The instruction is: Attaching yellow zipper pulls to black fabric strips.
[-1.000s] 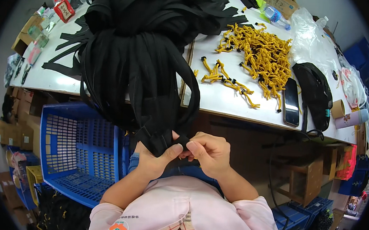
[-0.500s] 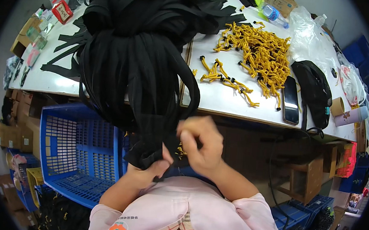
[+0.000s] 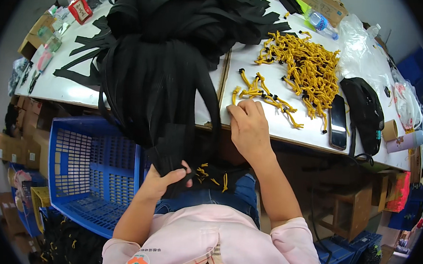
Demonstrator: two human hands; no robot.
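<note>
A thick bundle of flat black straps (image 3: 151, 79) drapes over the table edge toward me. My left hand (image 3: 169, 177) is closed around the lower strap ends, thumb on top. At the table's front edge my right hand (image 3: 251, 130) has its fingers bent, the tips meeting the lower end of a short yellow cord (image 3: 235, 94); their exact grip is partly hidden. Several knotted yellow cords with black ends (image 3: 268, 96) lie just beyond, beside a large pile of the same cords (image 3: 306, 70). More yellow cords (image 3: 213, 176) show on dark material over my lap.
The white table (image 3: 213, 113) holds a phone (image 3: 338, 122), a black pouch (image 3: 362, 113), a water bottle (image 3: 322, 24) and clear plastic bags (image 3: 359, 49) on the right. Below its edge, left of my lap, stands a blue crate (image 3: 93, 168). A dark cable (image 3: 312, 208) hangs at right.
My right hand has moved from beside the strap ends up and right to the loose cords at the table edge. The left hand keeps its hold on the straps, slightly lower left.
</note>
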